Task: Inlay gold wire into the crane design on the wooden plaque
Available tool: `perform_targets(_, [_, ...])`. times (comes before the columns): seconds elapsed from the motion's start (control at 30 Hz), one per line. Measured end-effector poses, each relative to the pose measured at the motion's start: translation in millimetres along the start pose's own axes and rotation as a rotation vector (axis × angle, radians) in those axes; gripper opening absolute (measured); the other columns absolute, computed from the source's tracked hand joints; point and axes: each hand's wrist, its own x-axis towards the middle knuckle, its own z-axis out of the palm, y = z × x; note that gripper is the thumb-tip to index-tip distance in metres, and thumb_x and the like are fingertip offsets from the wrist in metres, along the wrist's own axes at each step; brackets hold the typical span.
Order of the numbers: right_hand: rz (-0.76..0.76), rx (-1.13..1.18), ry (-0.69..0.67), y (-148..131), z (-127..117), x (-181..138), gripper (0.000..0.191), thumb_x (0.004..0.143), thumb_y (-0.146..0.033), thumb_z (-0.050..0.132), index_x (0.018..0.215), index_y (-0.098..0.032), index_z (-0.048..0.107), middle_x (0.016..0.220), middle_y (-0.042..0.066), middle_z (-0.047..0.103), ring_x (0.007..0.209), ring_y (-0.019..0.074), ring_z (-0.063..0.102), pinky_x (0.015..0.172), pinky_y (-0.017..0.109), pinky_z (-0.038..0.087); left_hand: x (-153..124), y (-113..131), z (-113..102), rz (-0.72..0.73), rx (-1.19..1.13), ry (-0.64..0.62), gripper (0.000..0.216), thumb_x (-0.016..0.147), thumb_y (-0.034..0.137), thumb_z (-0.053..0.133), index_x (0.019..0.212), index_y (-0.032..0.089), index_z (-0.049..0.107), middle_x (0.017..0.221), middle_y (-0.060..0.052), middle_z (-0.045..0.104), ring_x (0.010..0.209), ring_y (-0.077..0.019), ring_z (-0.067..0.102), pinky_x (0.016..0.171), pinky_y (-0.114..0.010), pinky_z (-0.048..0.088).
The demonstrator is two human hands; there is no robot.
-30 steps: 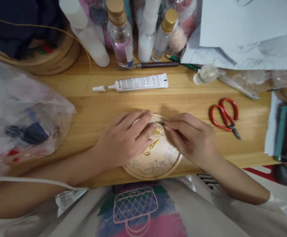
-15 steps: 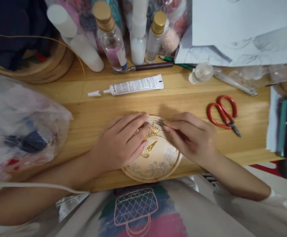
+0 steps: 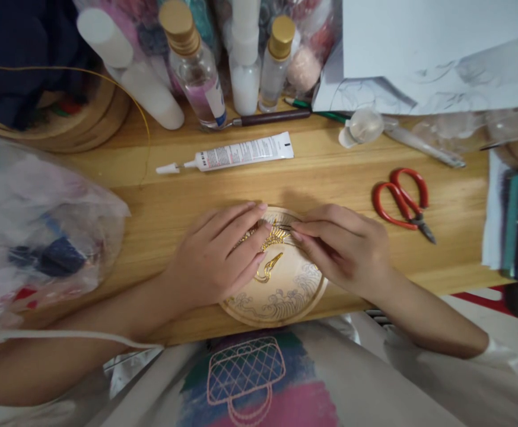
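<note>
Wooden table: scissors, glue tube

— Where do the two hands sit?

— Both low in the centre. The left hand lies palm down, its forearm running off toward 8 o'clock. The right hand lies opposite, its forearm leaving toward 4 o'clock.

— How are the fingers?

— The left fingers are stretched out, slightly spread, pointing toward 2 o'clock, flat and relaxed. The right fingers are drawn together in a pinch, tips pointing toward 9 o'clock, knuckles raised a little.

— Do the hands meet?

— Their fingertips come just beside each other, with a narrow gap between them. Both wrists are bare and held low.
</note>
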Motion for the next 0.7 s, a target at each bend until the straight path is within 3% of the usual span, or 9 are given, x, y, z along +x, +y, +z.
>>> perform_targets(0.7, [-0.056,-0.058,0.0,0.2,1.7,2.6,0.01,0.096,-0.014,0.061,0.093,-0.016,0.071,0.084,0.006,0.074,0.074,0.0165,0.072,0.062,0.028,0.06,-3.9,1.7,5.8,-0.043,-0.031,0.051,0.027,0.097,0.022,0.055,0.121,0.012,0.063,0.132,-0.017,0.068,0.121,-0.0298,0.066,0.097,-0.043,0.057])
